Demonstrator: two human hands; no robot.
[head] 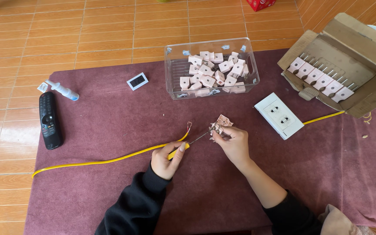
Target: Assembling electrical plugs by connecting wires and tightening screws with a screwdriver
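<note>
Right hand (233, 141): fingertips pinched together on a small pink plug part (219, 124) with metal fittings showing, held just above the maroon cloth (109, 191) near its middle.

Left hand (167, 159): fingers and thumb closed round the yellow handle of a screwdriver (192, 140), its thin shaft pointing up to the plug part; the tip appears to meet the metal fittings, though the contact itself is too small to confirm.

Yellow cable (105, 161): runs from the cloth's left edge to the hands, its bared copper end (189, 126) curling up free just left of the plug part.

Risks, as judged:
- Tip may slip off the tiny screw and jab the right fingertips, since they sit right beside it.
- Loose copper end could spring out of the terminal if not held.
- A dropped screw would be hard to find on the cloth.

Outward:
- White double socket plate (279, 115), just right of the hands.
- Clear bin (172, 65) of pink plug shells, toward the far edge.
- Cardboard box (357, 43) with a row of pronged plugs, far right corner.
- Black remote (49, 119), small spray bottle (62, 90) and small white digital display (137, 81), left edge and far left.
</note>
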